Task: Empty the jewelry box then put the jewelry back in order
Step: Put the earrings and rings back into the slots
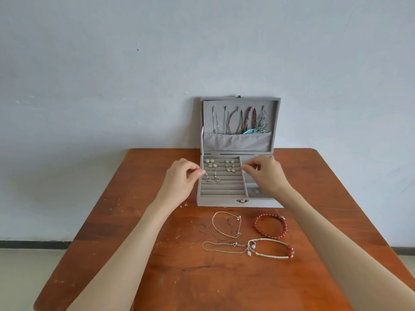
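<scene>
The grey velvet jewelry box [221,202] stands open at the table's far edge, its lid [275,122] upright with several necklaces [238,121] hanging inside. Several earrings [230,168] sit in the padded rows on the left side of the tray. My left hand [183,176] hovers at the tray's left edge, thumb and forefinger pinched at the top of a small dangling earring [208,178]. My right hand [268,173] is over the tray's right compartments, fingertips pinched together near the divider. I cannot make out anything between them.
On the brown wooden table [125,254], in front of the box, lie a thin silver chain bracelet [214,225], a red bead bracelet [270,226], another silver chain [221,247] and a braided bracelet with red beads [272,255]. Two tiny studs [183,205] lie left of the box.
</scene>
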